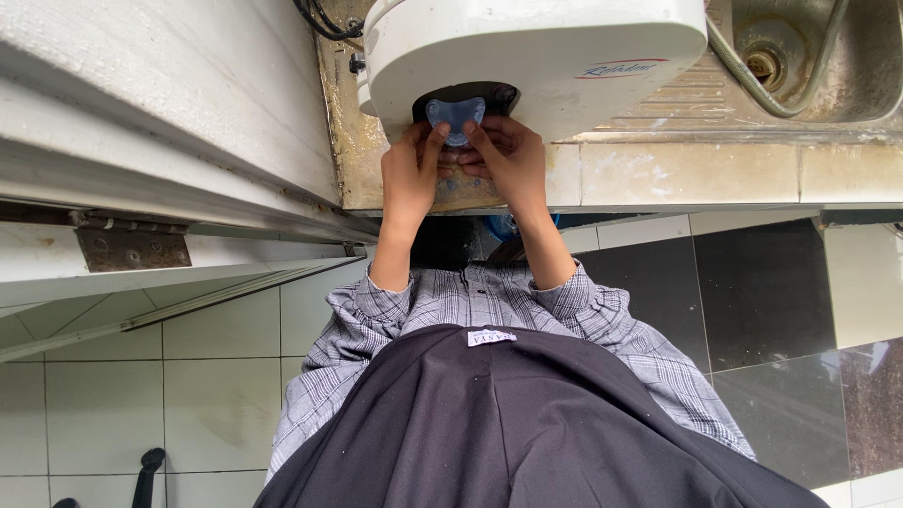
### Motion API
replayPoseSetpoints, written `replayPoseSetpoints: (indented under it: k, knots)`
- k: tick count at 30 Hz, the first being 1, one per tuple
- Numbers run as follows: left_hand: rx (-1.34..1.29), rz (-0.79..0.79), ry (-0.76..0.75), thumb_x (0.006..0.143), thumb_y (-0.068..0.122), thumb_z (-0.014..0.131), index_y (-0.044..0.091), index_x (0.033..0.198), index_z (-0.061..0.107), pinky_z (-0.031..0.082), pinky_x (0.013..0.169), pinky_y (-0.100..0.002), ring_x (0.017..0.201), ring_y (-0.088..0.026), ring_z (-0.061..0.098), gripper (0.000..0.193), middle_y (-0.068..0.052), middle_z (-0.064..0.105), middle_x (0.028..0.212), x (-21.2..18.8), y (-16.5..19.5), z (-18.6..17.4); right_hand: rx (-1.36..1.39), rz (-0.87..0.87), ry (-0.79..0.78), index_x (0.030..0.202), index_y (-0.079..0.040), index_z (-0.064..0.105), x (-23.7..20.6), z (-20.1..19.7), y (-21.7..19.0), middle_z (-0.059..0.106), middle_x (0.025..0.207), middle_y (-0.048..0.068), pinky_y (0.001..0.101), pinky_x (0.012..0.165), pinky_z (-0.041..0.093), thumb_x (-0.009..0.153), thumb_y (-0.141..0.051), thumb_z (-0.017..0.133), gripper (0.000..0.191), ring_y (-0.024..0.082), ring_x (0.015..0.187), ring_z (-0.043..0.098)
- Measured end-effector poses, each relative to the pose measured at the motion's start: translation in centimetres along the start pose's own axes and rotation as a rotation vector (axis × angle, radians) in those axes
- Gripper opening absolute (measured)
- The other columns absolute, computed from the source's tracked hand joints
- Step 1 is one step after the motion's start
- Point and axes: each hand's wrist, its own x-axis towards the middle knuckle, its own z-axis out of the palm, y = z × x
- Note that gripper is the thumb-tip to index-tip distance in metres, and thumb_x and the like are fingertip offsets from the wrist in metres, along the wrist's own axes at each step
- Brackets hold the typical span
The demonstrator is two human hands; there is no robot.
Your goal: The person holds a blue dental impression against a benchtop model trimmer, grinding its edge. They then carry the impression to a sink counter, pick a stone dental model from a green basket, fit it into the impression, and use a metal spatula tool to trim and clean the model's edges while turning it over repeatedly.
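Together, left hand (pixel 411 174) and right hand (pixel 509 160) pinch a small blue translucent tap lever (pixel 455 117) at twelve o'clock, fingers closed on it beneath the white dispenser (pixel 536 56).

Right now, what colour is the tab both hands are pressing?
Translucent pale blue tab, set in a dark recess of the white appliance; head view.

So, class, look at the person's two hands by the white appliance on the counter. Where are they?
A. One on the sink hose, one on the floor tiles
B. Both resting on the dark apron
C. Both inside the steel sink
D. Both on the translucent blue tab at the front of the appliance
D: the left hand and right hand meet with fingertips on the blue tab at the front of the white appliance.
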Motion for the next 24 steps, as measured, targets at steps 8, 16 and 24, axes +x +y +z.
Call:
replayPoseSetpoints:
  k: [8,16,24]
  knots:
    - [-0.008,0.039,-0.007,0.104,0.031,0.061,-0.007,0.113,0.068,0.064,0.063,-0.028,0.077,-0.014,0.078,0.04,-0.012,0.077,0.085,-0.11,-0.37,0.05,0.005,-0.001,0.009,0.116,0.006,0.069,0.02,0.15,0.1,0.075,0.091,0.01,0.0251,0.064,0.065,0.096,-0.025,0.074,0.037,0.013,0.076,0.076]
    - [0.154,0.079,0.001,0.107,0.033,0.055,-0.005,0.112,0.066,0.063,0.06,-0.031,0.075,-0.02,0.08,0.04,-0.015,0.075,0.079,-0.23,-0.23,0.34,0.0,-0.029,0.017,0.115,0.007,0.069,0.07,0.1,0.35,0.076,0.089,0.011,0.0253,0.062,0.065,0.097,-0.026,0.074,0.038,0.014,0.075,0.077]
    - [0.145,0.108,0.002,0.108,0.034,0.052,-0.006,0.115,0.064,0.063,0.059,-0.031,0.074,-0.021,0.08,0.043,-0.014,0.075,0.078,-0.16,-0.26,0.55,-0.008,-0.024,0.027,0.116,0.007,0.069,0.17,0.08,0.48,0.076,0.09,0.011,0.0253,0.062,0.065,0.096,-0.027,0.074,0.039,0.014,0.074,0.076]
